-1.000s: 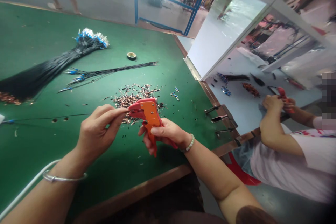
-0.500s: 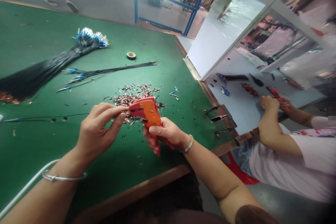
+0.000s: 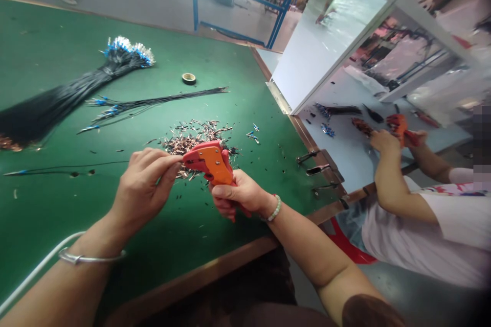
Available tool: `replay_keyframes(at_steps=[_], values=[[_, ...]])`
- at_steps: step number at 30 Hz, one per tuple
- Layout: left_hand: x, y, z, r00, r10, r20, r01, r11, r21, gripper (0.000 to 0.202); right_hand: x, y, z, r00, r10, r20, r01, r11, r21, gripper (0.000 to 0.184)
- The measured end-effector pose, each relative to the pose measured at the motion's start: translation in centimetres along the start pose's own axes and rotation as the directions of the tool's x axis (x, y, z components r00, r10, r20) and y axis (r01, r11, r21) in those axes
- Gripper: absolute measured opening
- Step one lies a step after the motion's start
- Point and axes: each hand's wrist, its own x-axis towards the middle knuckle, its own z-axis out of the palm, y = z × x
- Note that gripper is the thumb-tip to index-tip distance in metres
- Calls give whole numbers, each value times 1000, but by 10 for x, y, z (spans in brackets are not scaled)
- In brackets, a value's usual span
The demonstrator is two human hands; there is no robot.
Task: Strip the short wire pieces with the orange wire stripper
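My right hand (image 3: 238,195) grips a red and orange wire stripper (image 3: 211,160) by its handles, which look squeezed together. Between thumb and fingertips my left hand (image 3: 143,184) pinches a thin black wire (image 3: 109,163). The wire trails off to the left across the table and ends in a blue terminal (image 3: 21,172). Its other end is at the stripper's jaws, hidden by my fingertips. Behind the stripper lies a pile of copper and black scraps (image 3: 184,142). A small bunch of black wires (image 3: 153,99) with blue terminals lies farther back.
On the green table (image 3: 161,56) are a large tied wire bundle (image 3: 80,84), a tape roll (image 3: 188,78) and loose blue terminals (image 3: 253,135). A white cable (image 3: 42,265) runs at lower left. To the right, beyond metal clamps (image 3: 322,168), a co-worker's hands (image 3: 385,142) hold a similar tool.
The handles of the stripper in my right hand have come closer together. My left hand still pinches the wire at the jaws. The co-worker has raised their tool.
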Motion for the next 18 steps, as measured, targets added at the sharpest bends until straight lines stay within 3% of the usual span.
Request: replay_keyframes(at_steps=[10, 14, 16, 18], values=[[2, -1, -2, 999, 19, -26, -19, 1000, 5, 13, 2, -2, -5, 999, -38, -22, 36, 997, -67, 47], [1, -2, -2, 996, -29, -86, 32, 999, 30, 12, -4, -14, -13, 990, -134, -45, 125, 978, -170, 61], [1, -3, -2, 993, -53, -106, 57, 998, 41, 14, -10, -24, -14, 975, -213, -57, 190, 944, -272, 60], [1, -4, -3, 991, -74, -115, 81, 995, 59, 15, -15, -32, -13, 957, -291, -23, 245, 843, -479, 55]])
